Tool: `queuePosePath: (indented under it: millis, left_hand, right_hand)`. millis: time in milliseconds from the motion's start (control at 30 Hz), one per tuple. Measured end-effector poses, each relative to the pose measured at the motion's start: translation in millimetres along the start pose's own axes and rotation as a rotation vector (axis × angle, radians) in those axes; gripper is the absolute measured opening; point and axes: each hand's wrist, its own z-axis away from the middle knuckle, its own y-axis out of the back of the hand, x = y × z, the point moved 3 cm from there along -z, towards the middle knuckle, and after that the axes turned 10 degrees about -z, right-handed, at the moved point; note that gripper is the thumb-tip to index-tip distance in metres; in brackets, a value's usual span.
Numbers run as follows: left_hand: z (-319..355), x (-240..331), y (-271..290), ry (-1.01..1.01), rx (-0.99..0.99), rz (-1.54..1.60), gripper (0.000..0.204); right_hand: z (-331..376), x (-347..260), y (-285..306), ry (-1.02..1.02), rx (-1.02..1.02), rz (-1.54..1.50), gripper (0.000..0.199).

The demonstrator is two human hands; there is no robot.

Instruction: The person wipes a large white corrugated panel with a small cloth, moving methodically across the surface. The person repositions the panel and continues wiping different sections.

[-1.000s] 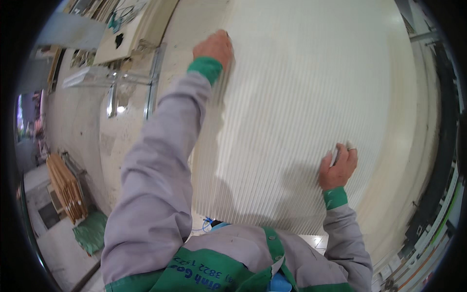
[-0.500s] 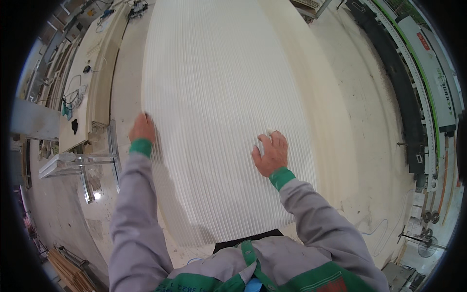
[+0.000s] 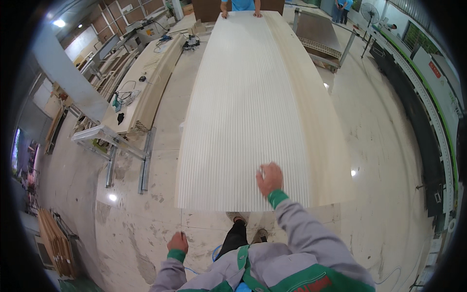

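A long white ribbed panel (image 3: 233, 121) stretches away in front of me, with a plain cream sheet (image 3: 328, 160) showing along its right side. Over the near part of the ribs is my right hand (image 3: 270, 178), its fingers curled. Something small and pale shows at its fingertips, too small to name. My left hand (image 3: 178, 241) is closed in a loose fist, off the panel and above the floor near its left front corner; no object shows in it. At the panel's far end, another person's two hands (image 3: 258, 13) rest by the edge.
To the left stands a stack of long boards (image 3: 146, 92) with cords and tools on top, beside a metal stand (image 3: 109, 138). A long machine (image 3: 413, 97) with a green edge lines the right. Back right is a rack (image 3: 318, 36). Brown panels (image 3: 57, 241) lean at lower left.
My left hand has left the panel's left edge and dropped back toward me. My right hand has moved nearer and curled more. The view has tilted up, showing the far end and the other person.
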Motion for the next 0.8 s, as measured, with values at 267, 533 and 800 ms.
queuePosePath:
  millis: [267, 533, 800]
  left_hand:
    - [87, 23, -38, 0.099, 0.104, 0.522, 0.05]
    - [-4, 98, 72, -0.214, 0.019, 1.001, 0.039]
    - [-41, 10, 87, -0.195, -0.269, 1.474, 0.04]
  right_hand:
    - [122, -128, 6, -0.14, -0.518, -0.5, 0.026]
    - [122, -222, -1, -0.056, -0.649, -0.445, 0.068]
    - [79, -277, -118, -0.13, -0.578, -0.37, 0.031]
